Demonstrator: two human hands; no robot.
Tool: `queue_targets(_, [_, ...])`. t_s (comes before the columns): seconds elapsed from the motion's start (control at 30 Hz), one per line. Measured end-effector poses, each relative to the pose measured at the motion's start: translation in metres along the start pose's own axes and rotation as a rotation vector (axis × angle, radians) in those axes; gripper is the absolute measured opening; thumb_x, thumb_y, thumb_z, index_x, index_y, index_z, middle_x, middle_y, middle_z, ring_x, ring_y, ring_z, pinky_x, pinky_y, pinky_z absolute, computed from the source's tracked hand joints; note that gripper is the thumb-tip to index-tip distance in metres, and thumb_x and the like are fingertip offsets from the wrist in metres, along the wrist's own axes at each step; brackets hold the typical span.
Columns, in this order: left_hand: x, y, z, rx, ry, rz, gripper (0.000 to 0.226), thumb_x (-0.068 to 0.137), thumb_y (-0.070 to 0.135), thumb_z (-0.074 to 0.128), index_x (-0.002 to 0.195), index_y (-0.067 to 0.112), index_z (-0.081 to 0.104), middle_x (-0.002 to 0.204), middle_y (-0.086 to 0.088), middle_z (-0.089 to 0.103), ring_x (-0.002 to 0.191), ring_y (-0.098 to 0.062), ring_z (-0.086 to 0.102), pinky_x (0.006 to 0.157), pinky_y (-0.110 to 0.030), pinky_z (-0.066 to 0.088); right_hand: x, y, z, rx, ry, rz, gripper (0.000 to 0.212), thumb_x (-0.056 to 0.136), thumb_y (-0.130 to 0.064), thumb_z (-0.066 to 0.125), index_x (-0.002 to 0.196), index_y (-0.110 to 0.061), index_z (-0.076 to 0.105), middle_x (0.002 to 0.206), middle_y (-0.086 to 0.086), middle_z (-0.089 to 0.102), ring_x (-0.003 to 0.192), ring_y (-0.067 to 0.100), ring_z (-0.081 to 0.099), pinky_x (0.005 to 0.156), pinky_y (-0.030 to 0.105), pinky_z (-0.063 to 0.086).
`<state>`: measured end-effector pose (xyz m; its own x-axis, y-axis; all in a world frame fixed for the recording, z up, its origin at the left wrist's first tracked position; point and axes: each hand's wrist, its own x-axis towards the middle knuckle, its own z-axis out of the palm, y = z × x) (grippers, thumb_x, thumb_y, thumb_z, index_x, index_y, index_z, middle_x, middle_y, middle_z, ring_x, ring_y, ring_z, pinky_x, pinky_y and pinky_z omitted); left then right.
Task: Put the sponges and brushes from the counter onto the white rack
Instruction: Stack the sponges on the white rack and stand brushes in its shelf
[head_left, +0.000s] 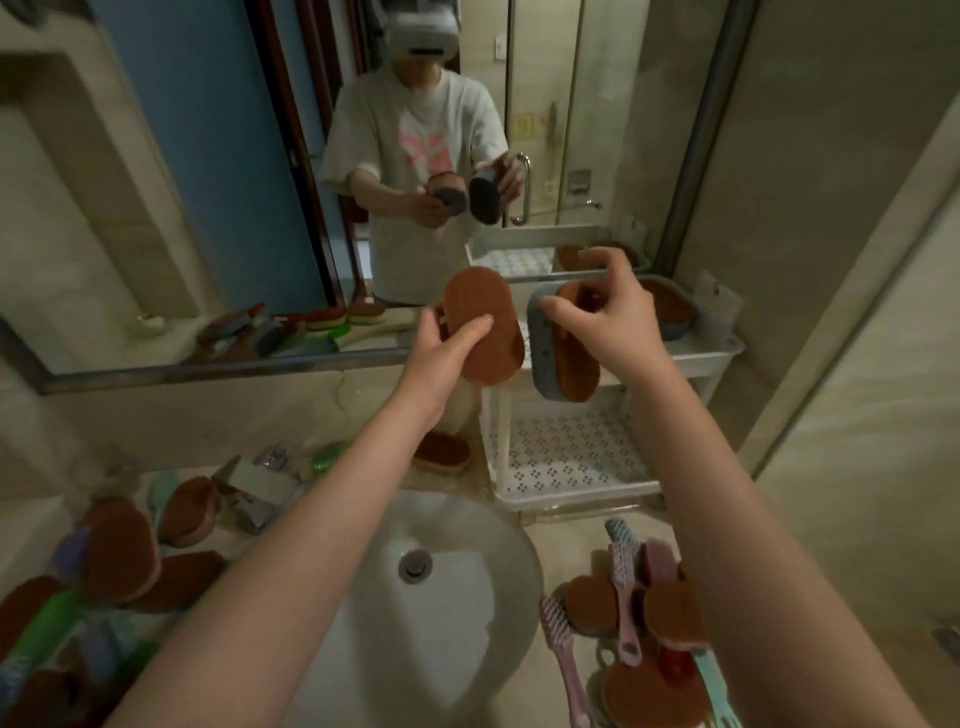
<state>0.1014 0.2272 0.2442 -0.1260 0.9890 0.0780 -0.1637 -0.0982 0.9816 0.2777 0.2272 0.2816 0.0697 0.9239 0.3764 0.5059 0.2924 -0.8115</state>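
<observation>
My left hand grips a brown oval sponge, held upright above the back of the sink. My right hand holds a second sponge with a brown face and grey-blue edge, just in front of the top tier of the white rack. Another brown sponge lies on that top tier. The rack's lower tier is a perforated tray with nothing on it. More brown sponges sit on the counter at left, and pink brushes with sponges lie at right.
A white basin with a drain lies below my arms. A faucet stands at its left rear. One brown sponge rests behind the basin. A wall mirror reflects a person. A tiled wall closes the right side.
</observation>
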Motion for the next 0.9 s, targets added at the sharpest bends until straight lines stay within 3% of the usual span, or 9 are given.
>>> queue_targets(0.17, [0.042, 0.014, 0.012, 0.104, 0.023, -0.009, 0.045, 0.084, 0.033, 0.066, 0.122, 0.022, 0.043, 0.116, 0.001, 0.057, 0.107, -0.019, 0.058, 0.093, -0.038, 0.049, 0.059, 0.0, 0.008, -0.084, 0.089, 0.057, 0.068, 0.08, -0.046, 0.068, 0.134, -0.023, 0.035, 0.122, 0.006, 0.056, 0.106, 0.026, 0.056, 0.087, 0.039, 0.05])
queue_targets(0.4, [0.074, 0.004, 0.015, 0.185, 0.104, -0.046, 0.066, 0.086, 0.035, 0.063, 0.14, 0.021, 0.027, 0.131, -0.003, 0.048, 0.11, -0.019, 0.051, 0.086, -0.034, 0.045, 0.101, 0.037, 0.044, -0.54, -0.004, 0.062, 0.062, 0.086, -0.041, 0.063, 0.133, -0.012, 0.034, 0.119, 0.011, 0.06, 0.105, 0.031, 0.061, 0.075, 0.037, 0.047])
queue_targets(0.63, [0.082, -0.008, 0.015, 0.197, 0.111, -0.064, 0.062, 0.089, 0.031, 0.061, 0.14, 0.022, 0.028, 0.131, -0.002, 0.047, 0.109, -0.017, 0.05, 0.086, -0.033, 0.045, 0.106, 0.056, 0.054, -0.694, -0.086, -0.012, 0.049, 0.09, -0.044, 0.057, 0.124, -0.012, 0.044, 0.111, 0.008, 0.062, 0.095, 0.028, 0.062, 0.063, 0.032, 0.04])
queue_targets(0.73, [0.086, -0.009, 0.016, 0.211, 0.11, -0.064, 0.058, 0.09, 0.031, 0.059, 0.139, 0.02, 0.031, 0.129, -0.001, 0.048, 0.108, -0.015, 0.049, 0.088, -0.032, 0.043, 0.091, 0.057, 0.041, -0.623, -0.082, -0.112, 0.036, 0.09, -0.043, 0.057, 0.113, -0.015, 0.057, 0.106, 0.002, 0.06, 0.093, 0.023, 0.06, 0.066, 0.033, 0.046])
queue_targets(0.9, [0.099, -0.009, 0.022, 0.228, 0.139, -0.058, 0.049, 0.093, 0.034, 0.052, 0.137, 0.017, 0.038, 0.131, -0.003, 0.051, 0.106, -0.015, 0.05, 0.088, -0.03, 0.042, 0.066, 0.074, 0.032, -0.653, -0.357, -0.264, 0.034, 0.082, -0.034, 0.065, 0.116, -0.027, 0.064, 0.115, -0.003, 0.066, 0.104, 0.02, 0.06, 0.085, 0.038, 0.05])
